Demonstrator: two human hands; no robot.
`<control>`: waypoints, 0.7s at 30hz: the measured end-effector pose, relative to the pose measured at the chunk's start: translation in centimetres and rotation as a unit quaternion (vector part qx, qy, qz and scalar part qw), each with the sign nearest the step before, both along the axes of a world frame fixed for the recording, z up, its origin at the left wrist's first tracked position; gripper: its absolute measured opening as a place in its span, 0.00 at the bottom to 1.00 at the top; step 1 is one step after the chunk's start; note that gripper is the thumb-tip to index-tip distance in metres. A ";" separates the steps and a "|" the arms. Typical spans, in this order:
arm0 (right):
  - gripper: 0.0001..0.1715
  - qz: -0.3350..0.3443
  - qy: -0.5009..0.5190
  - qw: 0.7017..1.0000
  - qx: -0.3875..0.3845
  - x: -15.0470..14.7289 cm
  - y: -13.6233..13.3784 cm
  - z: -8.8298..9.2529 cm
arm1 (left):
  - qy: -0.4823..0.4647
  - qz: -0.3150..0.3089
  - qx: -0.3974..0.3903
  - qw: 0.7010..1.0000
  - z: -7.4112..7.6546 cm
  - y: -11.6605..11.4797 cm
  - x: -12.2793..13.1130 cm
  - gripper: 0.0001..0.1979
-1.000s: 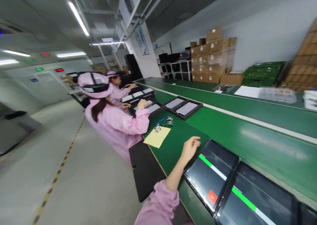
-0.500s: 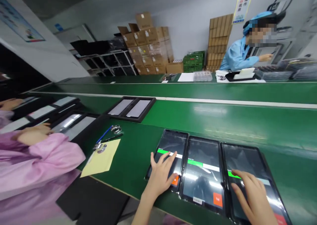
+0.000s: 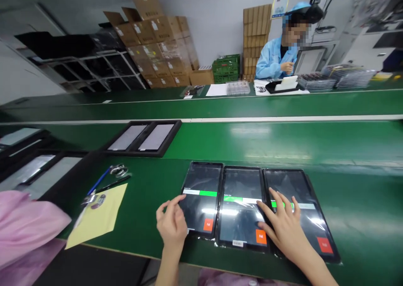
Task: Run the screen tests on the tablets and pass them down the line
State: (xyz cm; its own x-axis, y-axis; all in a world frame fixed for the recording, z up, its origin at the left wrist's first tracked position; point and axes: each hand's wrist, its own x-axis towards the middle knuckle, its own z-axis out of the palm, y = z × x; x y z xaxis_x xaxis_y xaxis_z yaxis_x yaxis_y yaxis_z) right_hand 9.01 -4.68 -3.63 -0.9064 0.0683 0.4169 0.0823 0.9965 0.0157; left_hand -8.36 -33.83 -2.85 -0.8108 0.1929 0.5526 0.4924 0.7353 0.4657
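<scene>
Three black tablets lie side by side on the green bench: the left tablet [image 3: 201, 208], the middle tablet [image 3: 237, 225] and the right tablet [image 3: 310, 225]. Each lit screen has a green-and-white bar and an orange-red box at lower right. My left hand [image 3: 172, 221], loosely bent with the index finger out, is at the left tablet's left edge and holds nothing. Over the middle and right tablets my right hand [image 3: 285, 221] is open, fingers spread; thumb and index finger reach over the middle screen, other fingers over the right one. Actual contact is hard to tell.
Left of the tablets are a yellow paper [image 3: 100, 219], a blue pen [image 3: 99, 181] and a black pen [image 3: 113, 183]. A black tray [image 3: 162, 147] holds two grey-screened panels. A pink sleeve [image 3: 30, 219] shows at left. Across the bench sits a co-worker in blue [image 3: 272, 61].
My left hand has drawn back left off the left tablet's screen. The right hand has moved left, partly over the middle tablet. On the left tablet, green has switched to the bar's right half.
</scene>
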 end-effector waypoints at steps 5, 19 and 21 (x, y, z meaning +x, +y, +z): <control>0.24 -0.032 0.005 0.999 -0.001 0.9 1.4 -0.1 | -0.160 -0.113 -0.140 0.971 3.8 3.8 -3.8 0.16; 0.28 -0.152 0.053 0.985 -0.063 6.9 8.6 -0.4 | -0.198 -0.239 -0.396 0.864 5.9 13.1 -11.5 0.23; 0.27 -0.156 0.067 0.980 -0.099 7.2 9.1 -0.4 | -0.196 -0.223 -0.405 0.865 6.1 12.7 -11.3 0.22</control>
